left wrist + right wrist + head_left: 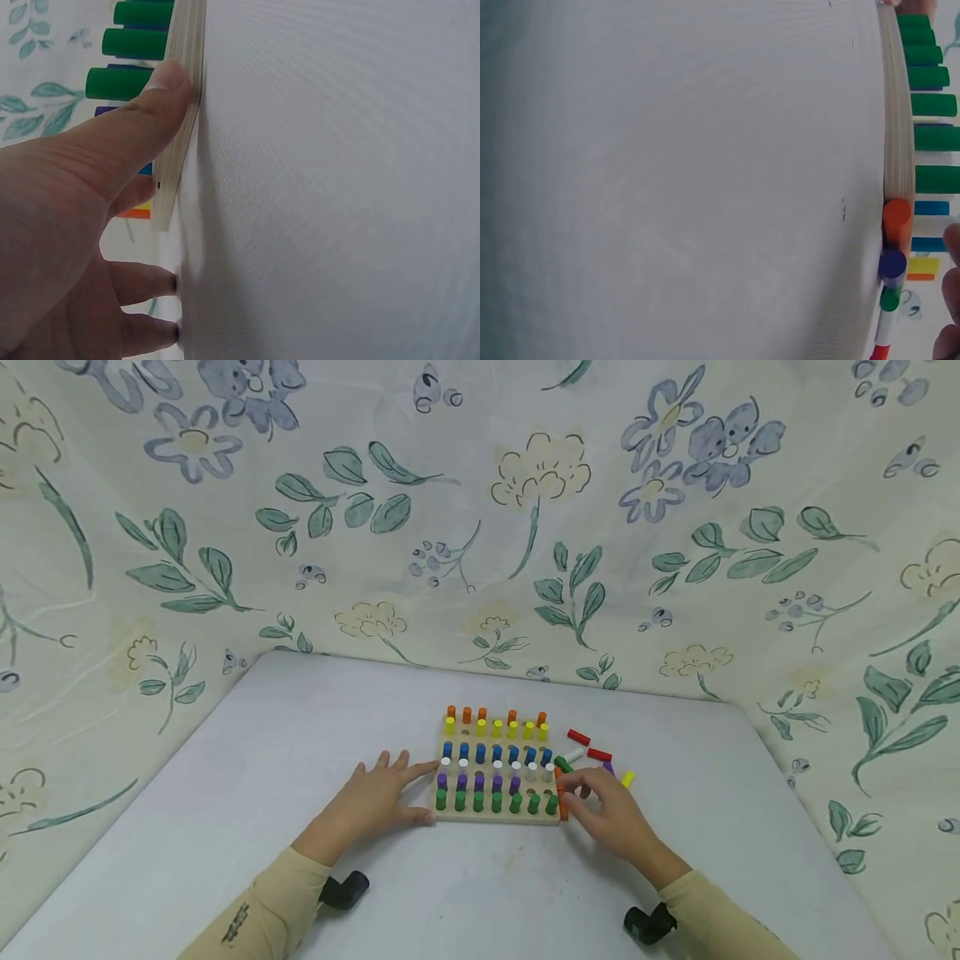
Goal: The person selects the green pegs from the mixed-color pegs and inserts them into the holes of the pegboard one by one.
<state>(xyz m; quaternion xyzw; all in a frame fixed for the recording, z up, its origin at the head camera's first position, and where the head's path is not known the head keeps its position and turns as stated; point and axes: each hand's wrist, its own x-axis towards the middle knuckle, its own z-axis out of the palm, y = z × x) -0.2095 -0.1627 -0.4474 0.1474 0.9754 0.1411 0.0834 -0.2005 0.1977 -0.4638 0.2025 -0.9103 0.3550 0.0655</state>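
Observation:
A wooden pegboard [495, 819] bears rows of orange, yellow, blue, white, purple and green pegs, with some holes bare. My left hand [375, 802] lies spread at its left side. That thumb [166, 79] presses the board's near left corner, the index finger touches the left edge, and two other fingertips rest on the table. Beside the board's right edge, my right hand [611, 818] has bent fingers over loose orange pegs [564, 810]. Only fingertips [952, 289] of it show in the right wrist view; whether they pinch a peg I cannot tell.
Loose red pegs [599, 754], a white peg [575, 754], a green peg [563, 764], a purple peg [892, 266] and a yellow peg [627, 779] lie right of the board. White cloth covers the table [480, 893]. A floral curtain [465, 527] stands behind it.

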